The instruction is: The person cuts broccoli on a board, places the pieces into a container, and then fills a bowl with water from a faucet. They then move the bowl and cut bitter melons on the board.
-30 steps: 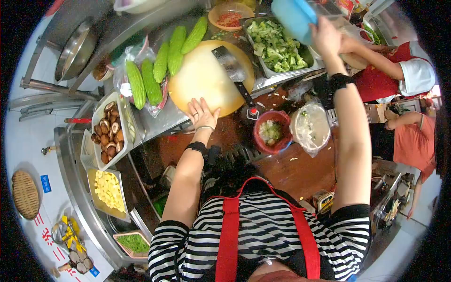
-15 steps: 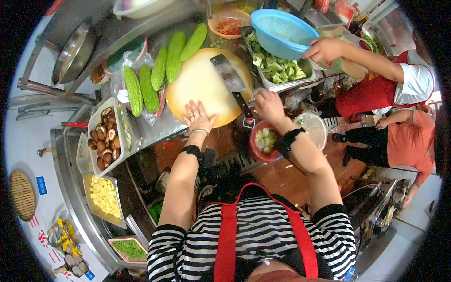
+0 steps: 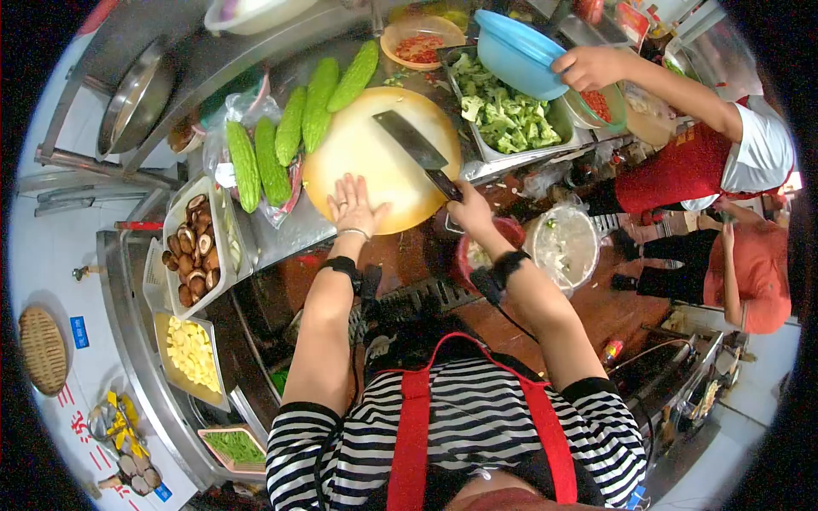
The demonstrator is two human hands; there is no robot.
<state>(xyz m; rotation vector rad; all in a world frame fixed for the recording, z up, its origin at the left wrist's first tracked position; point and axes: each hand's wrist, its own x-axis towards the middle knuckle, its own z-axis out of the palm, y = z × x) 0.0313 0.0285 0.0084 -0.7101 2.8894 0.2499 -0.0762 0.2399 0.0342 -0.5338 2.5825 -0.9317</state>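
Observation:
My right hand (image 3: 471, 209) is closed round the black handle of a cleaver (image 3: 411, 140), whose blade lies over the round cutting board (image 3: 375, 102). On the board's lower left edge my left hand (image 3: 352, 204) rests flat with its fingers spread, holding nothing. Several long green gourds (image 3: 320, 95) lie beside the board at its upper left, two of them on a plastic bag. Below my right forearm, a red bucket (image 3: 503, 232) is partly hidden.
Broccoli fills a metal tray (image 3: 547, 152) right of the board. A co-worker's hand (image 3: 588, 68) holds a blue basin (image 3: 520, 60) over it. Mushrooms (image 3: 194, 247) and yellow cubes (image 3: 192, 353) stand at the left. Another person (image 3: 750, 272) is at the far right.
My right hand has moved left and down and taken hold of the cleaver handle. The co-worker's blue basin has tilted and shifted right, and the person at the far right has changed posture.

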